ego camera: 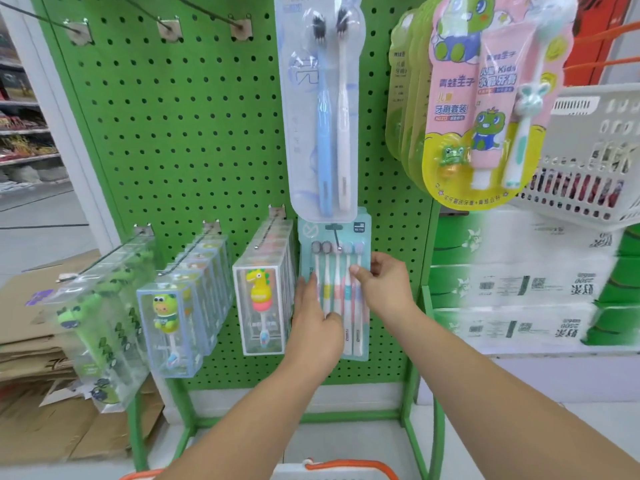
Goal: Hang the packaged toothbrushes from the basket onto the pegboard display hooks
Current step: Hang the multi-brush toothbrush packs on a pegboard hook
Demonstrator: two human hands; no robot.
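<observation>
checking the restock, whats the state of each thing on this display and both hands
multi-brush pack: on the lower hook, held by both hands
left hand: fingers flat on the pack's left side
right hand: pinching the pack's right edge
two-brush pack: hanging above it
kids sets: hanging, stacked
boxed cartoon brushes: hanging in rows
upper left hooks: bare

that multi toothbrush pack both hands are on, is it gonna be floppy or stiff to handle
The toothbrush pack looks flat and thin, so likely light and a bit bendy. Its glossy plastic front may be slippery. Left hand and right hand steadying both edges suggests it swings.
</observation>
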